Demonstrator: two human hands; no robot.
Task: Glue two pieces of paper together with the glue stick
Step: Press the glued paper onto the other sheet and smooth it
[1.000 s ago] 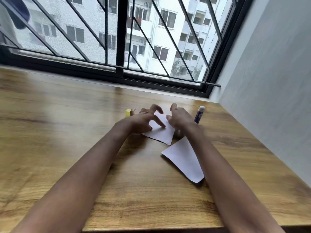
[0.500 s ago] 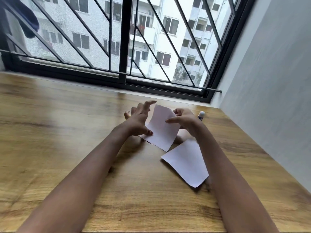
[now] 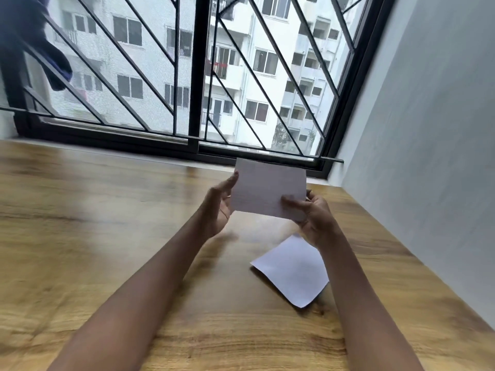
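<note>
A white piece of paper (image 3: 267, 188) is held up off the wooden table (image 3: 107, 236), facing me. My right hand (image 3: 313, 215) pinches its lower right corner, thumb across the front. My left hand (image 3: 221, 207) touches its left edge with the fingers extended and the palm turned inward. A second white piece of paper (image 3: 292, 271) lies flat on the table below my right wrist. The glue stick and its yellow cap are hidden behind the raised paper and my hands.
A black-framed window with diagonal bars (image 3: 195, 76) runs along the table's far edge. A grey wall (image 3: 428, 156) bounds the table on the right. A dark blue object (image 3: 53, 62) hangs at the upper left.
The first paper went from lying on the table under both hands to being lifted upright in front of me. The glue stick and cap went out of sight behind it.
</note>
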